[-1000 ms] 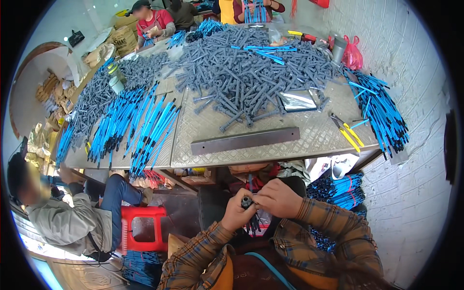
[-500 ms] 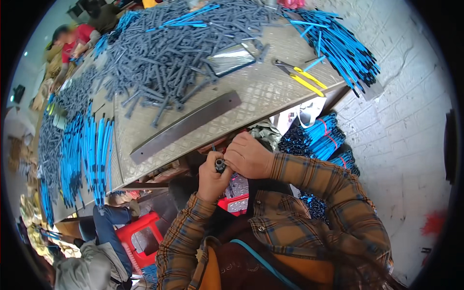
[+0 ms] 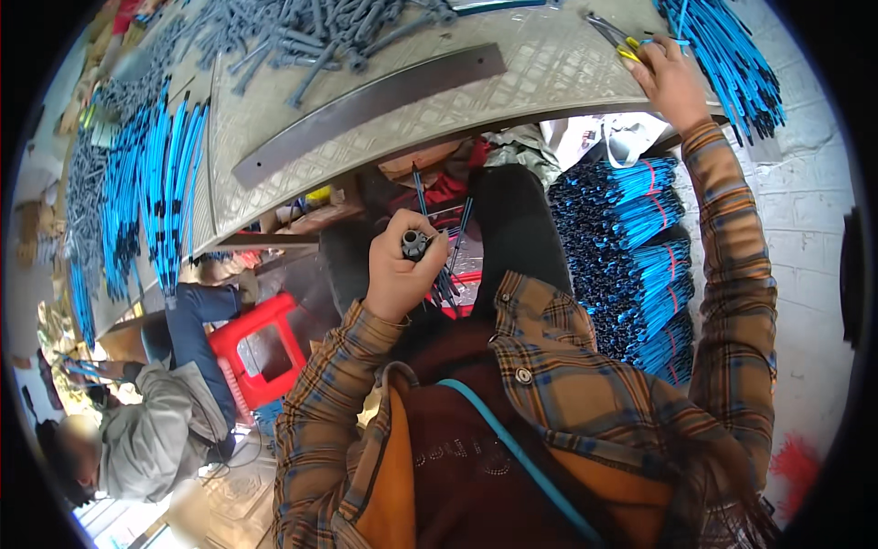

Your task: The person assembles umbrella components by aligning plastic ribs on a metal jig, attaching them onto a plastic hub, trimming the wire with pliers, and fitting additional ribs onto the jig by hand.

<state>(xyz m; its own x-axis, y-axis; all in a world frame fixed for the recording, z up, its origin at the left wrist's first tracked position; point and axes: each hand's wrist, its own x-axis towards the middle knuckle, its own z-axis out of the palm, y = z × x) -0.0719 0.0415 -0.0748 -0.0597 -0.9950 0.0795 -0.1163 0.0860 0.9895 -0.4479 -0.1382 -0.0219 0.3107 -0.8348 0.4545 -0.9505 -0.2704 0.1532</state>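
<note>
"Since I can't see the frame, where are the grips, and what do they hold?"

"Just left of centre, the left grip [image 3: 393,273] is wrapped firmly around a dark ringed piece [image 3: 415,244], its round end facing the camera. Thin dark rods [image 3: 445,291] fan out below it, over the lap; I cannot tell whether they are joined to it. At the upper right, the right grip [image 3: 677,87] is over the bench [image 3: 562,73], fingertips at the yellow handles of pliers [image 3: 633,43]; whether it is clamped on them, I cannot tell."

"And around those?"

"Blue rods [image 3: 739,71] lie heaped at the upper right, just beside the right grip. A dark metal bar [image 3: 370,114] slants across the upper middle, below a pile of grey parts [image 3: 334,37]."

"How would the held things handle?"

"The ringed piece looks light and stiff, perhaps smooth enough to slip, so I'd hold it around its side, leaving the end free. The pliers should be rigid, sturdy and heavier; the yellow handles look the surest place to take hold, away from the bare metal nose."
</note>
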